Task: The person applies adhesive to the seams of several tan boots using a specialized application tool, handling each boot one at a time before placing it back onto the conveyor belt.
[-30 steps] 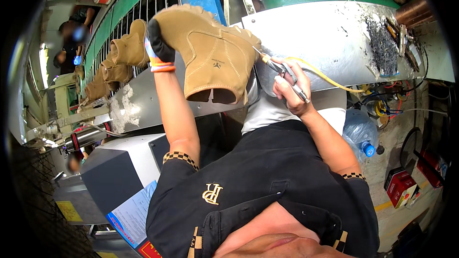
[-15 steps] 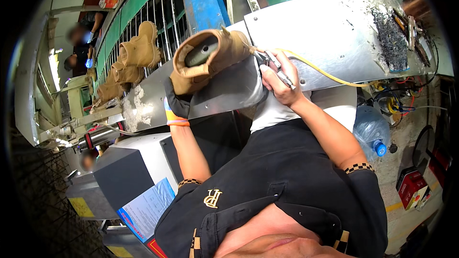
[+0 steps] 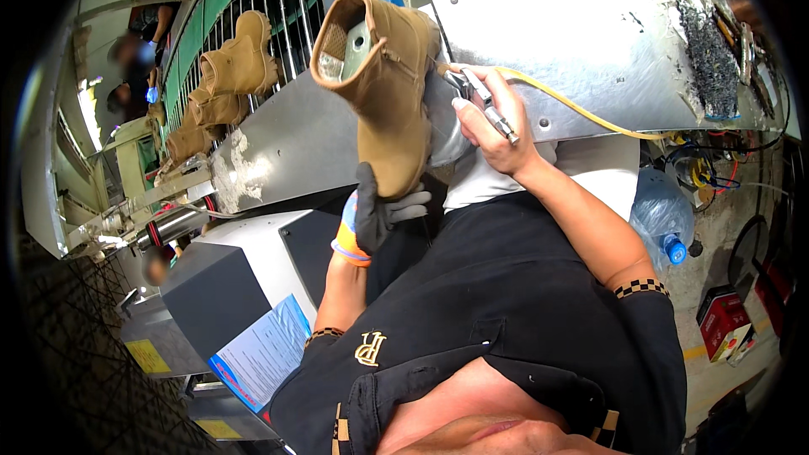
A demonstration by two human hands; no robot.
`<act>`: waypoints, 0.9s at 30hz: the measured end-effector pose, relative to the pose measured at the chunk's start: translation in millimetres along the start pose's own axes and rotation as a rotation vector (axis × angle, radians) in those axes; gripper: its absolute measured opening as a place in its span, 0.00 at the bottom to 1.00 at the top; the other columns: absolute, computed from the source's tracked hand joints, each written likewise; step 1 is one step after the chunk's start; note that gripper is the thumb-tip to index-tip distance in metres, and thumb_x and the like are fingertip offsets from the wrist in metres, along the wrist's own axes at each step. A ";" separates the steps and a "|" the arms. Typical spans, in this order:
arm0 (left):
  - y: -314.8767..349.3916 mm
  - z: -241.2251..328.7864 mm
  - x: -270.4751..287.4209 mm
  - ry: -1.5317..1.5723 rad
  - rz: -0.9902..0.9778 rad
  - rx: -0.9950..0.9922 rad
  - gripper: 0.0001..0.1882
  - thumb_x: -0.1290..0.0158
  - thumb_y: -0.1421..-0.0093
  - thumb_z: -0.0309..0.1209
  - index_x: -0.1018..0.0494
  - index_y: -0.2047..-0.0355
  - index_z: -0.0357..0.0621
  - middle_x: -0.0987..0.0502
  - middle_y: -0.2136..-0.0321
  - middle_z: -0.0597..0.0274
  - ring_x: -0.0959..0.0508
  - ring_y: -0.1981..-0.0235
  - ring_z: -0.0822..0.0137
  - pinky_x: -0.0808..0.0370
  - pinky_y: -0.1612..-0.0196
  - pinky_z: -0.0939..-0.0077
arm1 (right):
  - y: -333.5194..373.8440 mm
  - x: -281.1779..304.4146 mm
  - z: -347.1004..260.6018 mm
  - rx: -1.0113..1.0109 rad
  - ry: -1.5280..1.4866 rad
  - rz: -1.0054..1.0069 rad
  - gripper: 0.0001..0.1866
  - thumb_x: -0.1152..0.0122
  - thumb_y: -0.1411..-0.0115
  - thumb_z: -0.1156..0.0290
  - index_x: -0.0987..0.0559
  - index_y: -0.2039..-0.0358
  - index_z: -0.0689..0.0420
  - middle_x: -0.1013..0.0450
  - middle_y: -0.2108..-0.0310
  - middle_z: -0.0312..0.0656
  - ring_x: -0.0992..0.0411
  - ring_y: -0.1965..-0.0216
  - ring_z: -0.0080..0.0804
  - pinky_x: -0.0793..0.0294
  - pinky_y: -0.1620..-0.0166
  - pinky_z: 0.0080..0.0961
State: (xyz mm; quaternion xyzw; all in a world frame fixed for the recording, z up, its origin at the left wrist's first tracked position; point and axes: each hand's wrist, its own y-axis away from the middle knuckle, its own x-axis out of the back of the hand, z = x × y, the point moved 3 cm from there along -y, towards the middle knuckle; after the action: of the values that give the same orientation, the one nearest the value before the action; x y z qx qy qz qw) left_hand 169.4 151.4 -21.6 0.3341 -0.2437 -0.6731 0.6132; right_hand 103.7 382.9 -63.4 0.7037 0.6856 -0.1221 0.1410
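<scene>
My left hand, in a dark glove with a blue and orange cuff, grips a tan boot at its toe. The boot is held with its toe toward me, and its shaft opening faces up and to the left. Inside the shaft, a pale green shoe last with a hole shows. My bare right hand is closed around a slim silver hand tool with a yellow hose. The tool's tip points at the boot's sole edge; whether it touches, I cannot tell.
A metal bench curves across in front of me, with dark bristly scraps at its right. Several tan boots stand by a wire rack at left. A large plastic bottle sits below the bench. Other people are at far left.
The boot has turned so its toe now points toward me. My left hand has moved from the bench side to beneath the toe. The right hand with the tool has hardly moved.
</scene>
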 end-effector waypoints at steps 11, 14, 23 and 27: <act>-18.2 -5.2 -75.7 0.262 -0.358 0.196 0.45 0.62 0.41 0.71 0.38 0.45 0.41 0.44 0.75 0.72 0.43 0.76 0.76 0.35 0.65 0.80 | 14.5 13.8 -20.6 -0.175 -0.128 -0.121 0.19 0.49 0.38 0.73 0.30 0.47 0.64 0.36 0.81 0.31 0.42 0.83 0.15 0.42 0.79 0.17; -18.1 -4.6 -85.0 0.247 -0.317 0.207 0.45 0.61 0.42 0.71 0.38 0.44 0.42 0.42 0.74 0.71 0.41 0.74 0.76 0.34 0.65 0.79 | 21.0 24.6 -27.5 -0.242 -0.116 -0.147 0.20 0.51 0.37 0.72 0.31 0.45 0.65 0.39 0.82 0.31 0.45 0.84 0.15 0.44 0.79 0.17; -33.9 -12.5 -98.1 0.259 -0.535 0.222 0.53 0.62 0.44 0.72 0.47 0.35 0.37 0.26 0.51 0.43 0.22 0.50 0.53 0.22 0.50 0.61 | 59.1 56.6 -58.6 -0.366 -0.076 -0.112 0.18 0.47 0.39 0.72 0.28 0.49 0.63 0.37 0.81 0.30 0.42 0.84 0.15 0.41 0.80 0.17; -38.2 -11.8 -109.5 0.286 -0.578 0.218 0.54 0.62 0.45 0.72 0.45 0.37 0.34 0.26 0.50 0.40 0.21 0.51 0.51 0.21 0.49 0.57 | 62.3 62.5 -81.1 -0.427 0.012 -0.095 0.17 0.45 0.40 0.72 0.27 0.51 0.63 0.36 0.80 0.30 0.40 0.84 0.15 0.41 0.80 0.16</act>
State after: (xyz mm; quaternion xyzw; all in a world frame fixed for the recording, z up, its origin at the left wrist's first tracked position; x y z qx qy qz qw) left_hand 155.7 265.5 -41.0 0.5439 -0.1209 -0.7355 0.3856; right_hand 166.1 469.5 -8.8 0.6257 0.7290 0.0236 0.2766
